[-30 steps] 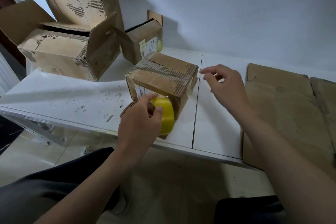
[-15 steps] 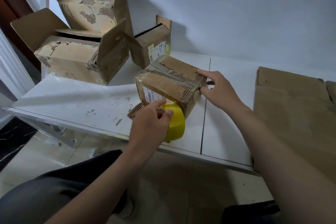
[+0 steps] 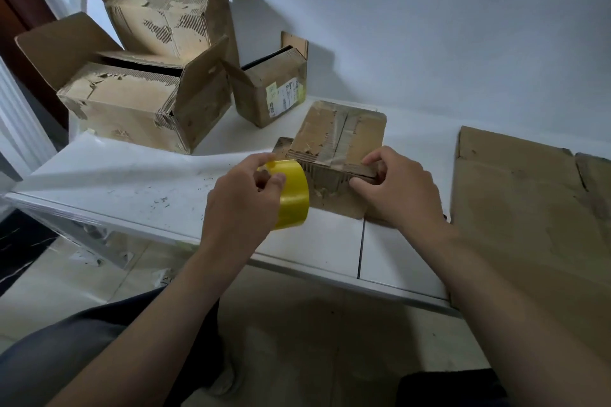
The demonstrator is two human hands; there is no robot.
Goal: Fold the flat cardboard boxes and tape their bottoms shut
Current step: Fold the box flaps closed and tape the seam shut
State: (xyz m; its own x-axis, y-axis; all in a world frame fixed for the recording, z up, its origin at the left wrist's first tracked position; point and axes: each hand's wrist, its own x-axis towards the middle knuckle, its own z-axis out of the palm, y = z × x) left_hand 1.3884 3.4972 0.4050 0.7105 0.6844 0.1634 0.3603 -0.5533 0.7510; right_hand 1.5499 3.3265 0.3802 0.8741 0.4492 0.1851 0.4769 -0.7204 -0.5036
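Four boxes are on the white table [image 3: 132, 175]. The near box [image 3: 337, 139] sits mid-table, its taped bottom facing up. Three stand at the back left: a wide box [image 3: 132, 106], a tall box [image 3: 165, 23] behind and above it, and a small box [image 3: 264, 92] bearing one label [image 3: 287, 94], its print too small to read. The left hand [image 3: 241, 205] grips one yellow tape roll [image 3: 294, 198] just beside the near box's front. The right hand [image 3: 400, 192] pinches that box's near top edge. Flat cardboard [image 3: 529, 208] lies at the right; whether it is one sheet or two is unclear.
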